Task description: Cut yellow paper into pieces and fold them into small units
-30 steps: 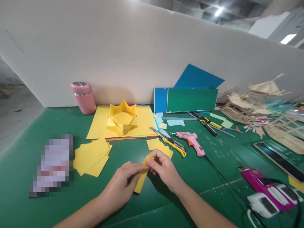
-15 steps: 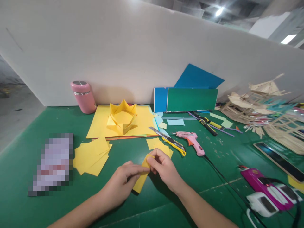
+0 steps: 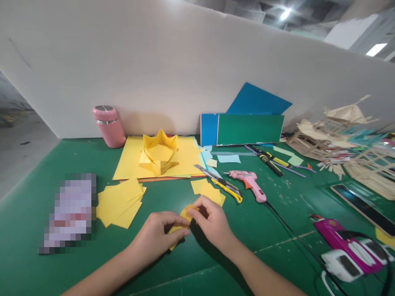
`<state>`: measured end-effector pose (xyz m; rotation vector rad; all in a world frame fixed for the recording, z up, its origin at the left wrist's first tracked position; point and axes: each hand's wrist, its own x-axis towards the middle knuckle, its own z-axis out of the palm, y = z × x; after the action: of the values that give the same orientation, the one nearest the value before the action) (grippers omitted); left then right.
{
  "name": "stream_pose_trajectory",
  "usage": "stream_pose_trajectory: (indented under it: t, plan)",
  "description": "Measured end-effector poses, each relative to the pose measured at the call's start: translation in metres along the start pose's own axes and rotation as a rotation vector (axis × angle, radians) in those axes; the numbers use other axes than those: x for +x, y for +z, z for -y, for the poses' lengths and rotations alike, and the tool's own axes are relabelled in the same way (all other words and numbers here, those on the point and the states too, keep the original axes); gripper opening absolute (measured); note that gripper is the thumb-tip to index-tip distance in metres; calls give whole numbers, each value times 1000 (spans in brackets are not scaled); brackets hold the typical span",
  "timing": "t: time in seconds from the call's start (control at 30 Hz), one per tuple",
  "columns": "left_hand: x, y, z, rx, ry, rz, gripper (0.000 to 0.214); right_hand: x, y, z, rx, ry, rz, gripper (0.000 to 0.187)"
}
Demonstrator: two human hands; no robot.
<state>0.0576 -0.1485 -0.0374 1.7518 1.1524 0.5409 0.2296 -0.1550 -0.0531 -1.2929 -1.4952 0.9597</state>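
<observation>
A small folded yellow paper piece (image 3: 182,218) is pinched between both my hands just above the green mat (image 3: 216,263). My left hand (image 3: 157,238) grips its lower part with thumb and fingers closed, hiding most of it. My right hand (image 3: 212,224) pinches its upper end with fingertips pressed together. Behind my hands lie loose yellow squares (image 3: 208,190), and a fanned pile of yellow squares (image 3: 119,203) sits to the left. A folded yellow paper crown shape (image 3: 159,154) rests on a large yellow sheet (image 3: 129,162) further back.
A yellow utility knife (image 3: 220,184) and a pink glue gun (image 3: 248,185) lie right of centre, its cord trailing to the front. A pink flask (image 3: 108,125) stands by the white partition (image 3: 173,65). Blue and green cards (image 3: 247,127), stick models (image 3: 345,139), a magenta device (image 3: 345,242) and a blurred object (image 3: 72,211) surround the mat.
My hands have lowered and drawn closer together. The yellow piece looks shorter and more bunched, with my left fingers now covering more of it.
</observation>
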Motion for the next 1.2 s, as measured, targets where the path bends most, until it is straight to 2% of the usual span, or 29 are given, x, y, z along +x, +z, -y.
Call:
stream_pose_trajectory:
  t: [0.17,0.4,0.7,0.9,1.03,1.1,1.2]
  plan:
    - [0,0,-1,27,35,-2,19,-1,0,2,-18,-4,13,17]
    - [-2,-2,-6,7,117,57,22,1,-1,1,25,8,-8,17]
    - [-1,-5,-7,4,103,104,23,0,0,1,36,31,-23,20]
    - [0,-6,-8,29,73,-6,18,1,-3,3,123,62,-75,21]
    - [3,-10,-6,-53,41,-67,19,5,-7,2,161,85,-171,26]
    - [5,-12,-3,-116,23,-150,19,6,-8,1,209,119,-192,30]
    - [7,-15,1,-160,21,-306,19,7,-9,1,257,164,-138,28]
